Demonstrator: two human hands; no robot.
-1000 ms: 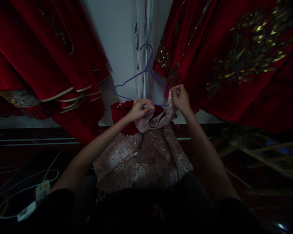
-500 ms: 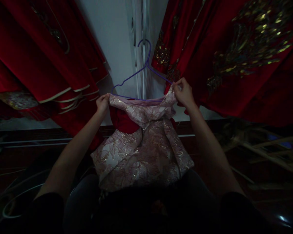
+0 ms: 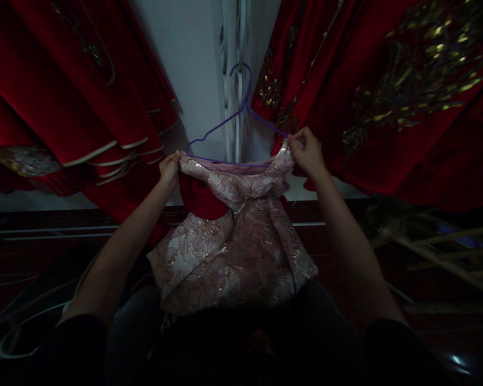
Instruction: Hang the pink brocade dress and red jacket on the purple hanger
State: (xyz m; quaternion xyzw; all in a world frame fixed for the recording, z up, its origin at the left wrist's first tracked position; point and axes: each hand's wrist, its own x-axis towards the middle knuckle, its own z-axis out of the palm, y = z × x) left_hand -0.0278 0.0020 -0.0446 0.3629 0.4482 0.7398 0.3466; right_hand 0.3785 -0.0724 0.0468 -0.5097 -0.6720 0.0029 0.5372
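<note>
A pale pink brocade dress [image 3: 257, 241] with shiny metallic patterning is stretched out between my hands. My left hand [image 3: 170, 169] pinches its left shoulder edge. At the opposite shoulder, my right hand [image 3: 307, 153] is closed on the cloth, close to the hanger's end. A purple hanger [image 3: 225, 124] runs through the neckline, its hook upward and its bottom bar partly inside the dress. Red fabric [image 3: 203, 199] shows through the gap beside the bodice on the left. The dress's lower part spreads over my lap.
Red garments with pale trim [image 3: 104, 107] hang on the left. On the right hangs a red garment with gold sequins [image 3: 430, 69]. Behind the hanger is a pale wall [image 3: 189, 64] with metal rails. Wooden slats [image 3: 446, 257] lie low at the right.
The view has shifted slightly, and the hanger and both hands sit a little farther right in it. Both hands keep their hold on the dress.
</note>
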